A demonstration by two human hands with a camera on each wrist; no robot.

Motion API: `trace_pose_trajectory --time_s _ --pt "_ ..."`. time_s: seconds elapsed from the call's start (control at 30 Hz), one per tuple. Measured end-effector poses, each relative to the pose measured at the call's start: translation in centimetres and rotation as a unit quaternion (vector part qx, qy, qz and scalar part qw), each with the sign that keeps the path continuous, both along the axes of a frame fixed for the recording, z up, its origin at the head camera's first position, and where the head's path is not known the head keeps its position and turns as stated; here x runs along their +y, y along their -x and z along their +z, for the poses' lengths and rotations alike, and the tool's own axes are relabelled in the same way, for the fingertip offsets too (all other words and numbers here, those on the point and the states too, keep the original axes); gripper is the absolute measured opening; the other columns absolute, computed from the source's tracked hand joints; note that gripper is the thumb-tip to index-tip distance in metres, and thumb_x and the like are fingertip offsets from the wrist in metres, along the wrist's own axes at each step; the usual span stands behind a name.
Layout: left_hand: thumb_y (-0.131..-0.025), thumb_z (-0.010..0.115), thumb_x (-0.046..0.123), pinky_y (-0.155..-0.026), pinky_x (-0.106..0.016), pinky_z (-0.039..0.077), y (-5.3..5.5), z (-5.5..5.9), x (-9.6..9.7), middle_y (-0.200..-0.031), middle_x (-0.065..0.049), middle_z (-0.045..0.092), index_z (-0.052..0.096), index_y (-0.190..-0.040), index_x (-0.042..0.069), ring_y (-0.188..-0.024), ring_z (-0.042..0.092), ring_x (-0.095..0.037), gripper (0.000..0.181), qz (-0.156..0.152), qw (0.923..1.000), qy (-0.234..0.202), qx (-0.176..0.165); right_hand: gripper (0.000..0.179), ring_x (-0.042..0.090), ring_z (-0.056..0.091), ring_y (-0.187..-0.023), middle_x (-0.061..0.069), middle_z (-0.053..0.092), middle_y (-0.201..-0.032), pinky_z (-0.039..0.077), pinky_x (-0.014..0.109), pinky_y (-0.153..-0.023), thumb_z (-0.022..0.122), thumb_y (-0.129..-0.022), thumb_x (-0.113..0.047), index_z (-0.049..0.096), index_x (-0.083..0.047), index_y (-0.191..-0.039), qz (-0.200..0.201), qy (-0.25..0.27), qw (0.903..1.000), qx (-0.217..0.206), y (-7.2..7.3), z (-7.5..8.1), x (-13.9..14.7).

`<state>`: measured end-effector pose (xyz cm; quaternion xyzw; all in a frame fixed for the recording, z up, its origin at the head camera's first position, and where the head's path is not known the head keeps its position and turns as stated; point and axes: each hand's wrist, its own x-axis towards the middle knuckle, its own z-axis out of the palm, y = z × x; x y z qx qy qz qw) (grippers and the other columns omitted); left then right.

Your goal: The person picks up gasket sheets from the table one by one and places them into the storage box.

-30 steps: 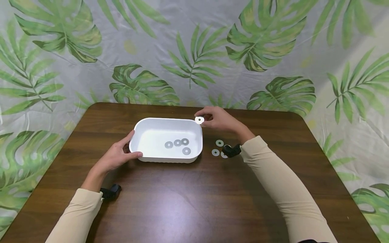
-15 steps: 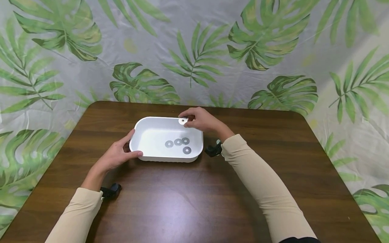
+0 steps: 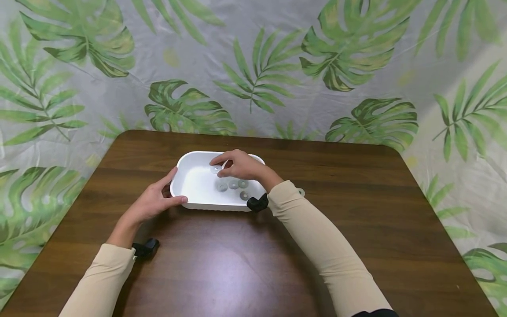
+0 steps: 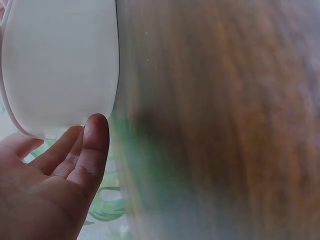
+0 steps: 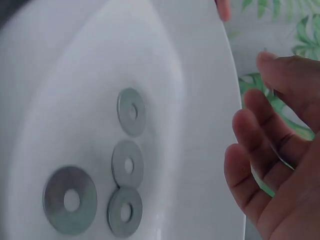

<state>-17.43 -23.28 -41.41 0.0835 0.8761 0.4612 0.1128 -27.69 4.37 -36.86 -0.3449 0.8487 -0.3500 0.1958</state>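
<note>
A white tub (image 3: 198, 187) with rounded corners stands on the wooden table. My left hand (image 3: 152, 200) grips its left end, thumb at the front rim and fingers along the side; the left wrist view shows the fingertips at the tub's wall (image 4: 60, 65). Over the inside of the tub, near the back wall, my right hand (image 3: 241, 166) pinches a flat metal washer (image 3: 215, 169) between thumb and fingertips. In the right wrist view the fingers hide that washer. Several grey washers (image 5: 70, 200) lie on the tub's floor, toward its right half.
Another washer (image 3: 302, 192) peeks out on the table past the right sleeve (image 3: 317, 233), which covers the spot beside the tub. Dark wood table (image 3: 222, 251) extends around the tub. A leaf-print cloth (image 3: 253, 66) hangs behind the table's back edge.
My right hand has carried the washer leftward from the tub's back right corner to over its interior. The left hand keeps its grip on the tub's left end.
</note>
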Motion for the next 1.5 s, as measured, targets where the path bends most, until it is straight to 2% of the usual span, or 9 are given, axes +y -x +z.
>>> trace_pose_trajectory --time_s 0.33,0.67,0.93,1.03,1.2,1.37,1.5 --pt "-0.088 0.076 0.029 -0.080 -0.012 0.045 0.1 0.1 0.0 -0.142 -0.029 0.052 0.011 -0.160 0.011 -0.115 0.061 -0.032 0.100 0.000 1.0000 0.004 0.003 0.039 0.021 0.064 -0.112 0.006 0.068 -0.130 0.050 0.024 -0.095 0.070 -0.091 -0.010 0.066 -0.008 -0.130 0.021 0.016 0.9996 0.006 -0.3 0.0 -1.1" --pt "-0.088 0.076 0.028 -0.080 -0.012 0.045 0.3 0.2 0.2 -0.142 -0.029 0.052 0.011 -0.160 0.010 -0.114 0.059 -0.030 0.099 -0.005 1.0000 0.004 0.007 0.040 0.021 0.065 -0.112 0.004 0.067 -0.131 0.050 0.026 -0.094 0.070 -0.091 -0.010 0.066 -0.011 -0.131 0.013 0.012 0.9998 -0.005 -0.5 0.0 -1.2" --pt "-0.088 0.076 0.027 -0.080 -0.012 0.045 0.3 0.1 0.3 -0.146 -0.031 0.047 0.010 -0.160 0.009 -0.117 0.059 -0.035 0.099 -0.009 0.9999 -0.005 0.002 0.054 0.028 0.064 -0.115 0.015 0.058 -0.140 0.049 0.035 -0.100 0.069 -0.093 -0.014 0.053 -0.013 -0.144 -0.010 0.015 0.9998 0.005 -0.7 0.0 -1.0" --pt "-0.088 0.076 0.026 -0.080 -0.012 0.045 0.4 0.1 0.2 -0.146 -0.032 0.046 0.010 -0.160 0.008 -0.118 0.059 -0.037 0.099 -0.009 0.9999 -0.009 0.002 0.054 0.029 0.062 -0.119 0.016 0.054 -0.142 0.047 0.038 -0.103 0.068 -0.094 -0.015 0.052 -0.015 -0.146 -0.017 0.010 0.9997 0.013 -0.8 0.3 -0.7" --pt "-0.088 0.077 0.027 -0.080 -0.011 0.044 0.3 0.2 0.2 -0.145 -0.032 0.047 0.010 -0.160 0.009 -0.120 0.057 -0.037 0.100 -0.005 1.0000 -0.001 0.003 0.048 0.026 0.062 -0.118 0.011 0.055 -0.141 0.048 0.039 -0.102 0.066 -0.096 -0.019 0.055 -0.017 -0.142 -0.021 0.000 0.9994 0.028 -1.2 1.3 0.4" --pt "-0.088 0.077 0.028 -0.080 -0.010 0.044 0.2 0.2 0.2 -0.146 -0.032 0.046 0.009 -0.160 0.009 -0.121 0.057 -0.037 0.101 -0.006 1.0000 0.005 0.005 0.043 0.024 0.063 -0.113 0.008 0.057 -0.139 0.048 0.042 -0.101 0.065 -0.096 -0.019 0.059 -0.015 -0.138 -0.022 0.002 0.9977 0.063 -2.2 2.2 3.0" --pt "-0.088 0.077 0.027 -0.079 -0.011 0.044 -0.1 0.3 0.1 -0.146 -0.032 0.047 0.009 -0.160 0.010 -0.120 0.058 -0.037 0.100 -0.005 1.0000 0.002 0.006 0.038 0.026 0.063 -0.109 0.009 0.059 -0.134 0.053 0.039 -0.091 0.066 -0.095 -0.016 0.062 -0.012 -0.133 -0.026 0.022 0.9955 0.088 -3.3 2.4 5.7"
